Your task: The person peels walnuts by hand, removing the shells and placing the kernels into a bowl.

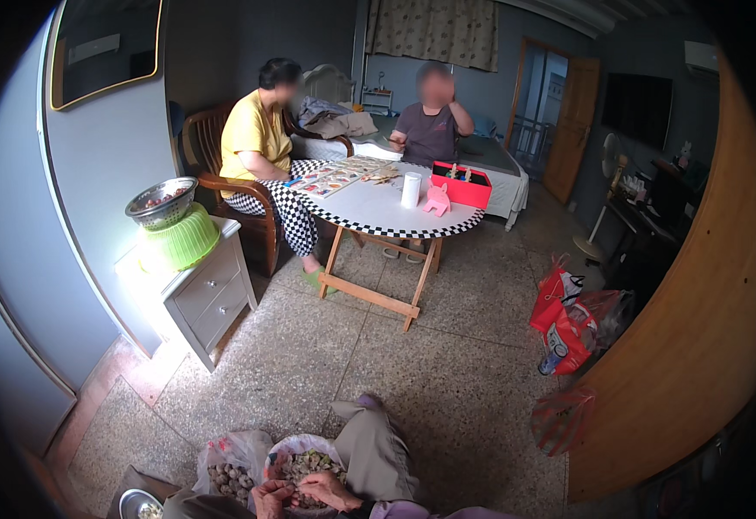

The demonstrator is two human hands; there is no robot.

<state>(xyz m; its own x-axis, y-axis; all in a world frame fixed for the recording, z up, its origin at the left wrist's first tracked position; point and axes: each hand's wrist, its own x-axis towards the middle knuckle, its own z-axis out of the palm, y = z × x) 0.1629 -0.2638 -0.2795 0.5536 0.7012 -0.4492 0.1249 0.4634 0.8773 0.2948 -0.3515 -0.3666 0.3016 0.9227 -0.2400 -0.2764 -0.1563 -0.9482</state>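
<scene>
My left hand (273, 499) and my right hand (328, 490) meet at the lower edge, close together. The fingers of both are closed in a pinch; whatever is between them is too small to make out. Just below and beyond them is a tub lined with a pale plastic bag (284, 446), filled with broken brownish and greenish shells or peels (309, 464). Left of it, an open clear plastic bag (213, 449) holds several round, brownish, nut-like things (232, 482). Farther left, a metal bowl (130, 504) contains small pale pieces.
A round-topped folding table (369, 208) stands ahead, with a person in yellow (252, 138) and one in dark clothing (430, 130) sitting at it. A white drawer cabinet (213, 290) bears a green basket (181, 242) and metal colander (163, 208). Red bags (564, 329) lie at right.
</scene>
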